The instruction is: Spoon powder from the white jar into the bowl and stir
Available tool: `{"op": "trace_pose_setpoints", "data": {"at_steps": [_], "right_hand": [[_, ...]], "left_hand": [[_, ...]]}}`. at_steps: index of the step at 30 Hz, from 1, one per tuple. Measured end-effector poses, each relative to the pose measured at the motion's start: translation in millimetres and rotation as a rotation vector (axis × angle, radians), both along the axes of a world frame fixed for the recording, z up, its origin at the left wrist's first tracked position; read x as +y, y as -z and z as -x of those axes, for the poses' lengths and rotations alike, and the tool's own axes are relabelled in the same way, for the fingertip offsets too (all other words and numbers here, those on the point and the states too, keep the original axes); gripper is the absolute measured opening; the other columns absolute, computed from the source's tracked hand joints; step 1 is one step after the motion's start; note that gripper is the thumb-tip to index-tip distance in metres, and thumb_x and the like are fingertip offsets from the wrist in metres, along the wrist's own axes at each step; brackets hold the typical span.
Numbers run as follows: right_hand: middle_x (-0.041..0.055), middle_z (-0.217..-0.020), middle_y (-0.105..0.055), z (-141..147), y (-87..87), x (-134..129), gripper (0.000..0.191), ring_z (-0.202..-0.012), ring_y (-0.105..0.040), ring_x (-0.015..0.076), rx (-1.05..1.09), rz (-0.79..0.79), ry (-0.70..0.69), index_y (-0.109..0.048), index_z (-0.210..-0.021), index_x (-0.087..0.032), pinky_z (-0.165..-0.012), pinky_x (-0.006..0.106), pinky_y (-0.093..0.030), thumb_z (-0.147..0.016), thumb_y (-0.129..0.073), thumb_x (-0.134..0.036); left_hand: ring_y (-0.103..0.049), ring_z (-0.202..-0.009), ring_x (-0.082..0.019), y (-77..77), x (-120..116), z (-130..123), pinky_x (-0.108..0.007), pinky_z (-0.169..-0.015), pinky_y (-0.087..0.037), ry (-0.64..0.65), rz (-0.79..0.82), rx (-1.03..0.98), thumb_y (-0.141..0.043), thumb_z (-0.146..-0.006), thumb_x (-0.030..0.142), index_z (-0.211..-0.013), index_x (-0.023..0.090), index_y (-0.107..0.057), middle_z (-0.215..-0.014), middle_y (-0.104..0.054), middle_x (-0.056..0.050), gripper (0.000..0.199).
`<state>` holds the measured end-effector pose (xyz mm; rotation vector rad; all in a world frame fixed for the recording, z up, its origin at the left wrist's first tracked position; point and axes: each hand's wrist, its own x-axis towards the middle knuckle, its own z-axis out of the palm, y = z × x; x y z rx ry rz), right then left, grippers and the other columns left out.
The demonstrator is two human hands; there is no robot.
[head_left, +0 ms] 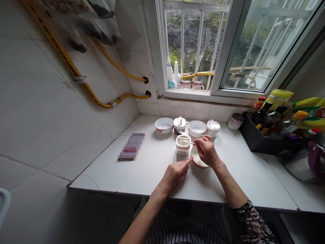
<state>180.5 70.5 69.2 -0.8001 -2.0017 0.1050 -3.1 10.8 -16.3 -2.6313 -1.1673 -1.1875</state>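
Note:
A small white spoon is pinched in my right hand, its bowl end at the mouth of a white seasoning jar. Pale contents show inside that jar. Directly below my right hand sits a bowl with a pinkish outer side, holding something cream-white and partly hidden by the hand. My left hand rests low beside this bowl, its index finger stretched out to touch the rim. The other left fingers are curled and partly hidden.
Behind stand a floral bowl, a clear-sided jar, a second white bowl and a white lidded jar. A black bottle box and a metal pot are at right. A blurred flat object lies left.

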Motion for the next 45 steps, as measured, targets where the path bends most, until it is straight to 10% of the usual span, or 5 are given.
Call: {"op": "trace_pose_setpoints", "data": {"at_steps": [5, 13, 25, 45], "right_hand": [[0.0031, -0.075, -0.072, -2, 0.5, -2, 0.012, -0.071, -0.063, 0.0201, 0.057, -0.02, 0.05, -0.059, -0.084, -0.023, -0.095, 0.045, -0.041, -0.089, -0.049, -0.017], [0.0016, -0.058, -0.067, -16, -4.6, 5, 0.013, -0.063, -0.061, 0.0195, 0.79, 0.798, 0.12, -0.06, -0.075, -0.02, -0.055, 0.028, -0.041, -0.068, -0.058, -0.03], [-0.0044, -0.042, -0.051, -29, 1.0, 4, 0.012, -0.044, -0.044, 0.0118, 0.25, 0.707, 0.079, -0.058, -0.055, -0.021, -0.049, 0.025, -0.034, -0.059, -0.047, -0.021], [-0.0037, -0.038, -0.051, -36, 3.6, 14, 0.012, -0.041, -0.044, 0.0119, 0.526, 0.822, 0.124, -0.059, -0.053, -0.02, -0.048, 0.025, -0.035, -0.056, -0.049, -0.026]], "left_hand": [[-0.068, -0.07, -0.015, -0.9, -1, 0, -0.024, -0.063, -0.057, 0.004, 0.005, -0.013, -0.043, -0.096, 0.009, -0.138, 0.017, -0.051, -0.084, -0.071, -0.005, 0.044], [-0.068, -0.07, -0.015, 0.0, 0, 1, -0.025, -0.065, -0.058, 0.006, 0.015, -0.017, -0.042, -0.096, 0.009, -0.139, 0.017, -0.05, -0.083, -0.071, -0.005, 0.045], [-0.067, -0.068, -0.015, -1.3, 0, 1, -0.023, -0.062, -0.056, 0.009, 0.009, -0.012, -0.043, -0.097, 0.01, -0.141, 0.017, -0.048, -0.083, -0.071, -0.005, 0.045], [-0.066, -0.067, -0.014, -1.7, 0, 0, -0.022, -0.062, -0.055, 0.011, -0.008, -0.025, -0.042, -0.097, 0.009, -0.142, 0.017, -0.048, -0.08, -0.069, -0.005, 0.046]]}}
